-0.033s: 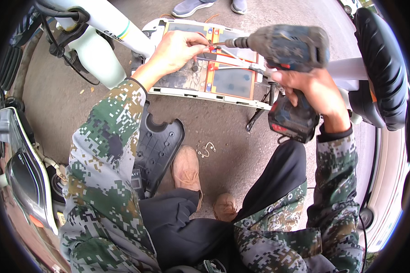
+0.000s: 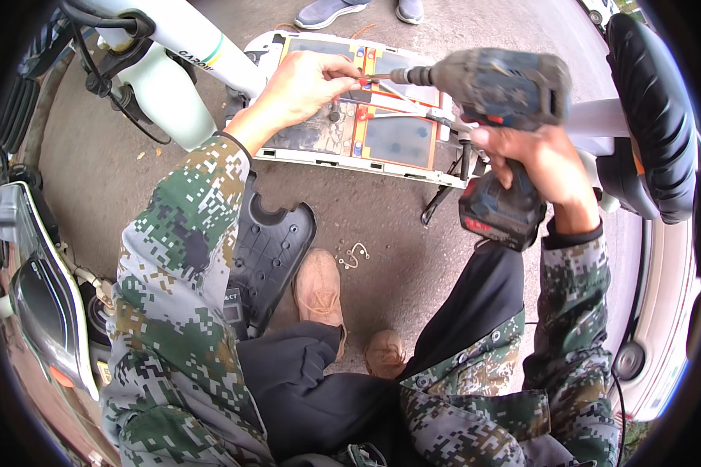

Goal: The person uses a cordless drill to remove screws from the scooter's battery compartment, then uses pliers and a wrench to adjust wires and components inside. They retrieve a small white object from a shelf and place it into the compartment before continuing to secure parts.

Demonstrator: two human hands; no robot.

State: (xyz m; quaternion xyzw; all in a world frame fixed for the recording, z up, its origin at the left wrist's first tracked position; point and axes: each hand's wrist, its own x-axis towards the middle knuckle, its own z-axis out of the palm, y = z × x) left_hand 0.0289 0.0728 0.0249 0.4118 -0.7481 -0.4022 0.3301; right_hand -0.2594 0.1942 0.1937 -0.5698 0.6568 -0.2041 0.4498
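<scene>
- Pointing left above the scooter deck (image 2: 366,164), your dark power drill (image 2: 506,89) lies level, its long bit (image 2: 380,77) reaching a red terminal piece (image 2: 363,81); you cannot tell whether the tip touches.
- Your right hand (image 2: 533,152) wraps the drill's grip, above its black battery pack (image 2: 502,212).
- Your left hand (image 2: 311,82) is narrowed, thumb and fingers gathered just beside the bit's tip; you cannot tell what they pinch.
- Beneath them, orange-edged batteries (image 2: 401,142) sit in the deck, with a white cable (image 2: 401,115) crossing to the right.
- Nearer you, a black plastic panel (image 2: 276,249) lies beside your tan shoe (image 2: 319,288); small looped pieces (image 2: 355,255) lie on the ground.
- At your right is a black seat (image 2: 650,117); beyond the deck stand another person's grey shoes (image 2: 327,13).
</scene>
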